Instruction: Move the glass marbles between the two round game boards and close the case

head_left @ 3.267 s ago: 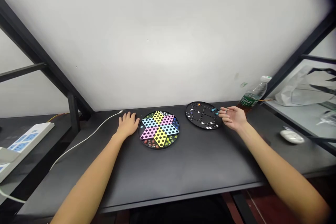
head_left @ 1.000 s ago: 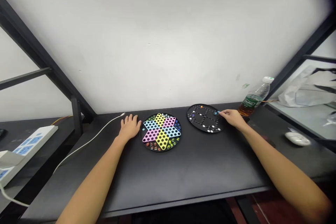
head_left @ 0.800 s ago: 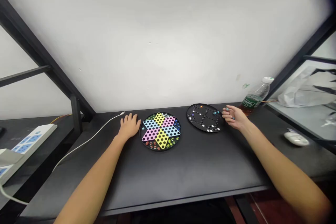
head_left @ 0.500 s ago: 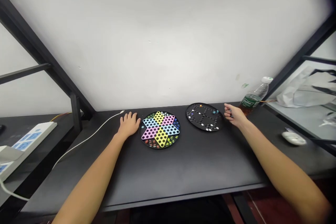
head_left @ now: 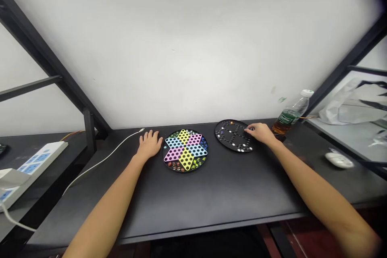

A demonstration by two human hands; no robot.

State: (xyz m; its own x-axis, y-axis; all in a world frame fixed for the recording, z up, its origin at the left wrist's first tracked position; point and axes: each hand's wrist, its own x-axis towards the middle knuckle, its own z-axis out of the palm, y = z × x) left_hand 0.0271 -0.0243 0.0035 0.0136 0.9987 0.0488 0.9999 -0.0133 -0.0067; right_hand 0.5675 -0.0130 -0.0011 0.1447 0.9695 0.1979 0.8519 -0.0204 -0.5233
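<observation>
My left hand [head_left: 149, 145] lies flat on the black desk, its fingers spread, just left of a round Chinese checkers board [head_left: 186, 151]. That board has a yellow, pink and blue star, with coloured marbles in the troughs round it. Over the right side of a second, black round board [head_left: 229, 147] reaches my right hand [head_left: 260, 132]. Its fingertips are pinched together with a small bluish marble [head_left: 252, 129] showing between them, partly hidden. White marbles [head_left: 244, 145], an orange marble [head_left: 231, 122] and a purple one sit in the black board's holes.
A drink bottle with a green label [head_left: 287, 117] stands just beyond my right hand. A white mouse [head_left: 339, 159] lies on the right. On the left are a white cable [head_left: 102, 159] and a power strip [head_left: 33, 169]. The wall [head_left: 193, 48] rises behind the desk.
My right hand has moved left from beside the black board to over its right edge, covering the teal marbles there. My left hand stays in place.
</observation>
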